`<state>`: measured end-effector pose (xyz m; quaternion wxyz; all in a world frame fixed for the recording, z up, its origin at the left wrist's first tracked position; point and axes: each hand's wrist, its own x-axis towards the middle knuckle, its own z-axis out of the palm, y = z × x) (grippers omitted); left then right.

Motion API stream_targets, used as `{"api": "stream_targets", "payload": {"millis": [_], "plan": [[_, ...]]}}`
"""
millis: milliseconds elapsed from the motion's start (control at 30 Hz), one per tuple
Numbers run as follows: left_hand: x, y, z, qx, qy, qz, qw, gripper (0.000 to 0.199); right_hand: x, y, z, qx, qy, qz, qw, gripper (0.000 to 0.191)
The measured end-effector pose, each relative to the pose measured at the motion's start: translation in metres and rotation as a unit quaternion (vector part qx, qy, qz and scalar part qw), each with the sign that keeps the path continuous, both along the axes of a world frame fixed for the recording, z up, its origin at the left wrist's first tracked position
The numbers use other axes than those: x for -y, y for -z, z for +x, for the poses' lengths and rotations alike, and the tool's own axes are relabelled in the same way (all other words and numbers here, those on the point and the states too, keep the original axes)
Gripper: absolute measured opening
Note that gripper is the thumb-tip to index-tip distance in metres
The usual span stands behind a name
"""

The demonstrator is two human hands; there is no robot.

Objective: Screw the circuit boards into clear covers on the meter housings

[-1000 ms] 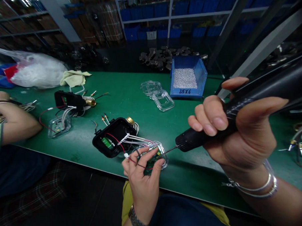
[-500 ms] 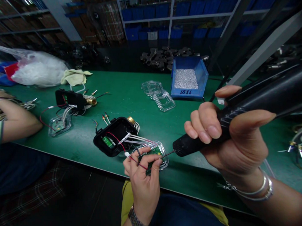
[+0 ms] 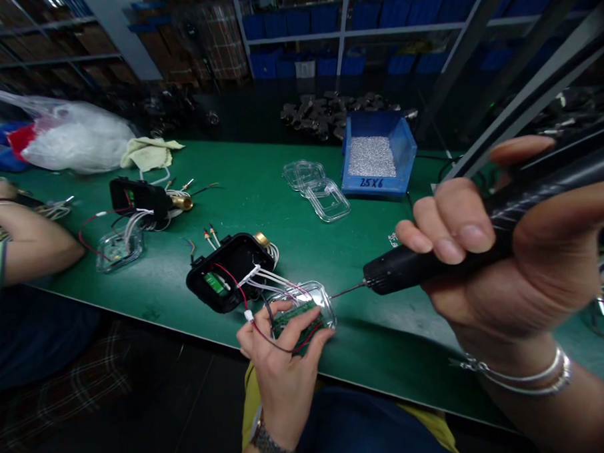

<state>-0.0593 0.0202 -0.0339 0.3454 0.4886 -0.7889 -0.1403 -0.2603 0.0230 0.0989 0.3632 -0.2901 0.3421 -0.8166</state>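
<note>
My right hand (image 3: 503, 244) is wrapped round a black electric screwdriver (image 3: 404, 265). Its thin bit points left and ends at the right rim of a clear plastic cover (image 3: 328, 312); I cannot tell whether they touch. My left hand (image 3: 287, 354) has its fingers around a green circuit board (image 3: 299, 320), which looks tilted in the cover, thumb at the right edge. Red and black wires with a white connector (image 3: 248, 315) cross that hand. Pale wires run from the board to an open black housing (image 3: 224, 273) with a brass fitting (image 3: 261, 239).
A blue bin (image 3: 380, 183) of small metal parts stands behind, with clear covers (image 3: 328, 200) beside it. Left of me lie another wired housing (image 3: 143, 200), a yellow cloth (image 3: 151, 153) and a plastic bag (image 3: 78, 139). A co-worker's arm (image 3: 37, 238) rests at the far left.
My right hand has drawn the screwdriver to the right, taking its bit off the board. My left thumb and index finger have spread apart, and the board looks more tilted.
</note>
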Motion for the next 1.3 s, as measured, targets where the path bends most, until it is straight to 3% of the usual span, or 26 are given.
{"api": "stream_targets", "payload": {"millis": [167,300,600,833,1000,1300], "plan": [[0.0,0.01,0.003,0.001,-0.004,-0.04,0.999,0.018,-0.003,-0.004,-0.008,-0.008,0.025,0.004,1.0,0.035],[0.001,0.017,0.011,-0.076,0.003,-0.037,0.996,0.014,-0.003,-0.001,-0.009,-0.007,0.015,0.006,1.0,0.031],[0.004,0.02,0.029,-0.021,0.029,-0.137,0.99,0.026,0.0,-0.003,-0.011,-0.001,0.01,0.011,1.0,0.031],[0.002,0.019,0.025,-0.087,0.014,-0.1,0.991,0.023,-0.001,0.0,-0.012,-0.03,0.023,0.024,0.999,0.028],[0.01,0.016,0.012,-0.062,0.063,-0.078,0.993,0.02,0.001,0.001,-0.012,-0.031,0.024,0.028,0.999,0.028],[0.022,0.016,0.0,-0.018,0.088,-0.044,0.995,0.014,0.007,0.01,-0.013,-0.075,0.042,0.046,0.995,0.032]]}}
